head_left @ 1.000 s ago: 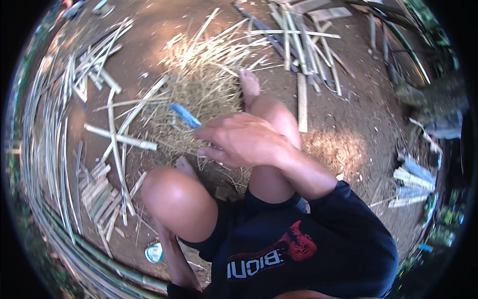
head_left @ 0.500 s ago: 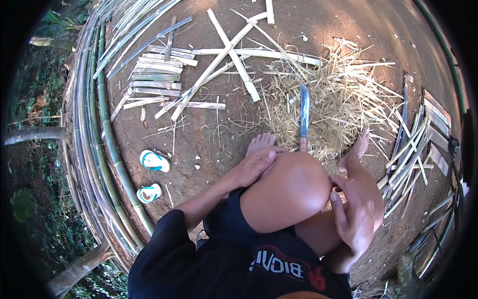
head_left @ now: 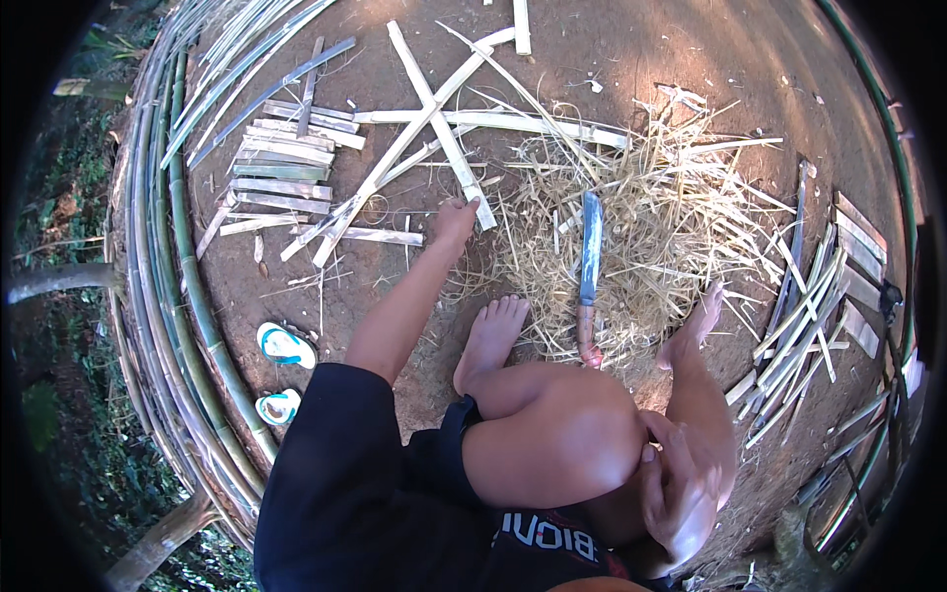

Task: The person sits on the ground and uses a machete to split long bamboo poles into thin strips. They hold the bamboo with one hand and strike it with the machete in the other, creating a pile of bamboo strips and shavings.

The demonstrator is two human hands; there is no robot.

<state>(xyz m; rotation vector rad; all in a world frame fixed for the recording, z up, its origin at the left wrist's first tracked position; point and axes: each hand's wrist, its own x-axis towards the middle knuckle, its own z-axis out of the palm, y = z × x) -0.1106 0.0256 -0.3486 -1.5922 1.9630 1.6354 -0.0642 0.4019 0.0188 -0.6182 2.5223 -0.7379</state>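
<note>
Left hand fingers closing on pale split strip | right hand empty, resting by knee | machete on shavings nearby

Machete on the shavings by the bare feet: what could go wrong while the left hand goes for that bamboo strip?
1. The machete lies unsheathed on the straw pile, between both bare feet; a shifting foot could meet its edge.
2. The left hand touches a split bamboo strip; splintered edges may cut the fingers.
3. The right hand rests at the knee, so the crouched reach looks unbraced and may tip forward.
</note>
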